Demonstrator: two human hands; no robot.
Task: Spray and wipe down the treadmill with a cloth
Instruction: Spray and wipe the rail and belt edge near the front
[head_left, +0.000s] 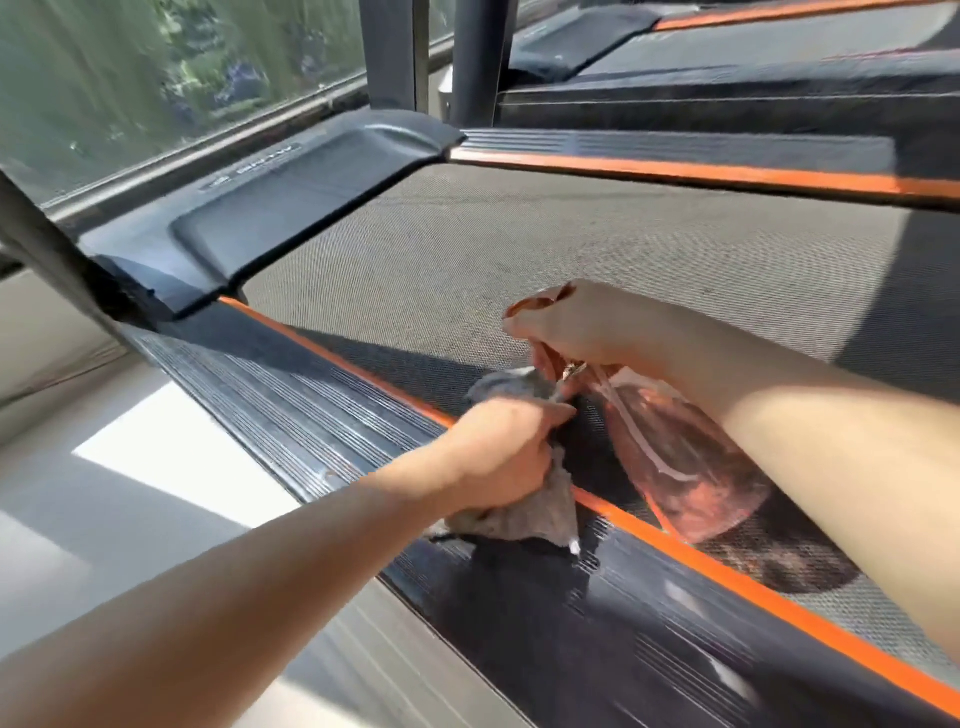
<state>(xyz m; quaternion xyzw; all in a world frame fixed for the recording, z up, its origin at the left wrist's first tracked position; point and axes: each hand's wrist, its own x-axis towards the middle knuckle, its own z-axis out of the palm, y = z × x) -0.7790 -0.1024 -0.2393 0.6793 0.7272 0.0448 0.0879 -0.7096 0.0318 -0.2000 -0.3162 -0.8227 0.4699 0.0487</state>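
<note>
The left forearm, nearest the lens, is stretched from the lower left to the near side rail (311, 395) of the treadmill (291, 208). There the left hand (498, 452) is curled round a bunched grey cloth (530, 514). The cloth is held down at the rail's inner edge, across the orange stripe (727, 566) and onto the margin of the belt (519, 234).

The right hand (587, 327) is wrapped round the head of a pink translucent spray bottle (675, 447), which is carried above the belt, just beyond the cloth and close to the left hand's fingers. The bottle's body hangs toward the lower right. Its nozzle is blurred, but it seems to be aimed toward the motor-cover end.

The rail and belt run lengthwise from upper left to lower right, so the unwiped length is judged to lie along that line on either side of the cloth. The left hand is the nearer to the rail, and the right is the nearer to the belt's middle.

One cloth, one bottle and two hands are counted. Two orange stripes are seen on this machine, and a second treadmill (727, 52) stands beyond its far edge.
</note>
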